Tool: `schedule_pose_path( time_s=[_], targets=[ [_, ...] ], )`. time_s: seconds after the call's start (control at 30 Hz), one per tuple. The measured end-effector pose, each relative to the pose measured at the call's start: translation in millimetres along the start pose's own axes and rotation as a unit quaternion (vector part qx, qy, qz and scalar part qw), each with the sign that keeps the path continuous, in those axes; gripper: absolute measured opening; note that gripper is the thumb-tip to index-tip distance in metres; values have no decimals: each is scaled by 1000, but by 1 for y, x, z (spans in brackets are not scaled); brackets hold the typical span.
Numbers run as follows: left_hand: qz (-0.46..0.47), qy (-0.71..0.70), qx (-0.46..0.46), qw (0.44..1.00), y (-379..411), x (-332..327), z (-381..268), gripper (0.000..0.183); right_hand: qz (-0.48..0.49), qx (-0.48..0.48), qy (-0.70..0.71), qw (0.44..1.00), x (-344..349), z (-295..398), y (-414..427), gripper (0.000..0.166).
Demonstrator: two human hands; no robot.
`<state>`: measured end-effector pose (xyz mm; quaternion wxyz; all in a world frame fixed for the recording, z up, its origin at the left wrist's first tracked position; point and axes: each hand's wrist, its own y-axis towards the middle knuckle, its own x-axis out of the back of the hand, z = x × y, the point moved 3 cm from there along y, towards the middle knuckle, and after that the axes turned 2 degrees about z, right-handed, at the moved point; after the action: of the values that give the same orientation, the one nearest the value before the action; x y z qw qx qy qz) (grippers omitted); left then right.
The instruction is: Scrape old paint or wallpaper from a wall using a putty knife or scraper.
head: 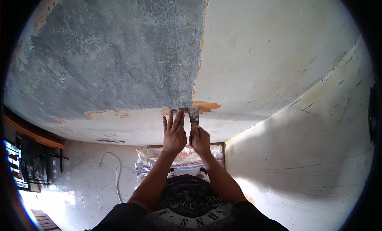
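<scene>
My right hand (200, 141) grips a putty knife, and its whitish, smeared metal blade (194, 116) points up to the wall. Beside it my left hand (175, 138) is raised with its fingers extended and partly spread. Its fingertips touch a narrow dark strip (185, 109) at the lower edge of the grey-coated area (128, 55); whether the hand grips this strip is unclear. The blade's tip meets the strip's right end, near the corner of the grey area. An orange-brown bare patch (207, 106) shows just right of the blade.
Off-white wall (268, 58) borders the grey area, and a side wall (286, 159) meets it on the right. A striped woven plastic sheet (179, 163) lies on the floor by my feet. A pale cable (118, 174) trails across the tiles (86, 165). Dark furniture (37, 162) stands left.
</scene>
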<state>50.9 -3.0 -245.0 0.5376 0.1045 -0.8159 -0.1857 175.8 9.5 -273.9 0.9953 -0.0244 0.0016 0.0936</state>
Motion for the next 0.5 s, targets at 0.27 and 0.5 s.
schedule_pose_path(
  time_s=[0.27,0.5],
  targets=[
    [2,-1,-4,1000,-2,8,-5,66,51,-14,29,998,14,-32,-11,37],
    [24,22,1,999,-5,5,0,69,34,-36,104,993,0,-10,-11,38]
  ],
)
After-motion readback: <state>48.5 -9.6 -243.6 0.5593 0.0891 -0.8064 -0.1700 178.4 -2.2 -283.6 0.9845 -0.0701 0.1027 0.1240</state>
